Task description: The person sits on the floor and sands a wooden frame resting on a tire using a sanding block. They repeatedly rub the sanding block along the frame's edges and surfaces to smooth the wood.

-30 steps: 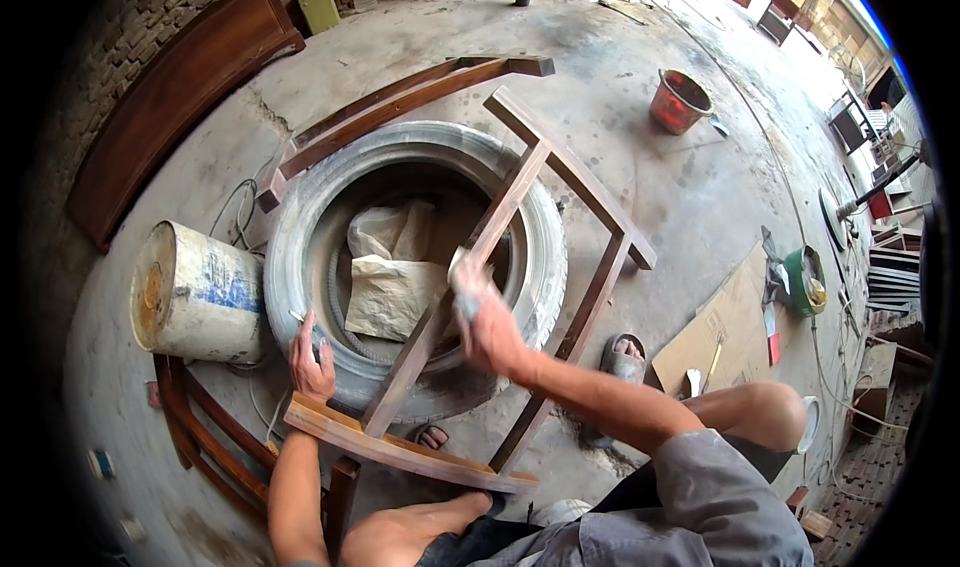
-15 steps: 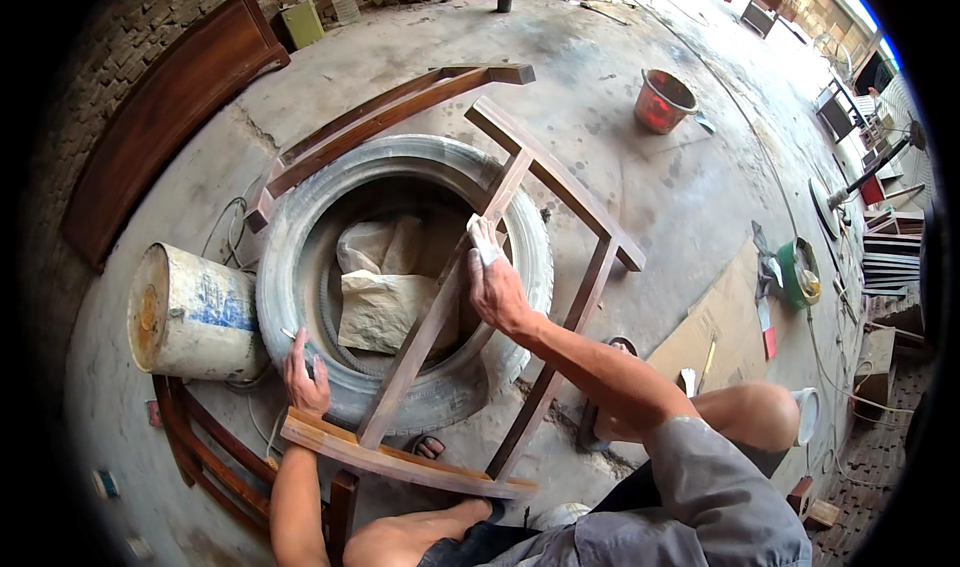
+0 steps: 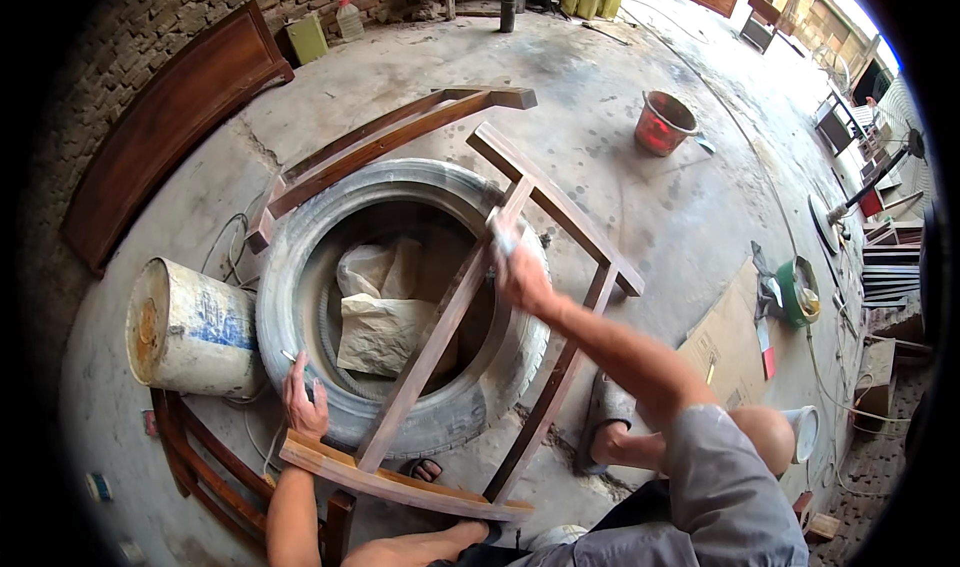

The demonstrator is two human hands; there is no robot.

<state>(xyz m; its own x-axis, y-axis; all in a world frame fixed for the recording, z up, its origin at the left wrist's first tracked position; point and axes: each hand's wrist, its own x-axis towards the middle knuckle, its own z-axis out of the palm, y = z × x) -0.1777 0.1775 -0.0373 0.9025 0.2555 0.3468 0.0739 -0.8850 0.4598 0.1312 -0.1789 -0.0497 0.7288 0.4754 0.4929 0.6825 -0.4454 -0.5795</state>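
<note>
Right hand: yours is closed over a pale pad, blurred, at the upper part of one rail of the frame. Left hand: fingers loosely bent around a thin white stick, the wrist partly hidden by the frame's curved near end. The frame lies across the tyre, its far end reaching past the rim.

Hazards, in my judgement: uneven pressure at the far end could rock or slide the frame, since your left hand does not visibly clamp it. A shift of the near end could pinch your left wrist. Should the stick be lit, which I cannot tell, a dropped ember could reach the paper below. The pad, if it slips off the narrow rail, could let your knuckles strike the wood.

Containers: the tyre's hollow holds a crumpled paper and a clear bag. The drum lies on its side, contents hidden. The red bucket's inside is too dark to read. The green tub holds something pale.
</note>
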